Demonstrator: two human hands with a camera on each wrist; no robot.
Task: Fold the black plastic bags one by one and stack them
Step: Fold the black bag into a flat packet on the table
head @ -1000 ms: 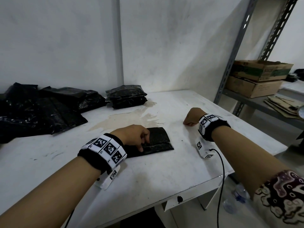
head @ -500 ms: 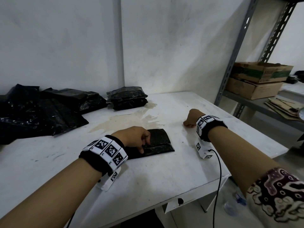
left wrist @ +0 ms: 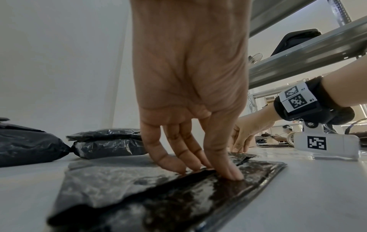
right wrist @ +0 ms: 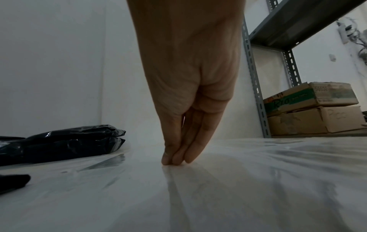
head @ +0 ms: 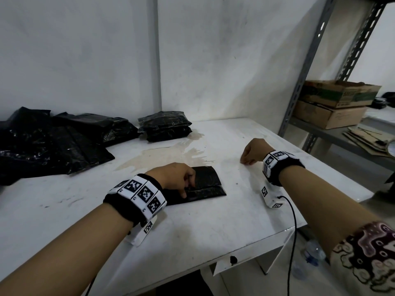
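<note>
The flat, folded black plastic bag is pinned to the white tabletop near its front edge by the left hand, whose straight fingertips are pressed along the crease where 1 flap overlaps the other. Nothing is gripped; the bag is only held down. Compared with 1 second ago, almost nothing has been moved: the left hand has stayed on the same crease and the right hand has stayed off the bag, its fingers held together with their tips resting on bare tabletop, well to the right. This fold is therefore judged finished or nearly so. The stack of 2 folded black bags lies by the wall, and the heap of unfolded black bags at the left is still to be worked through.
</note>
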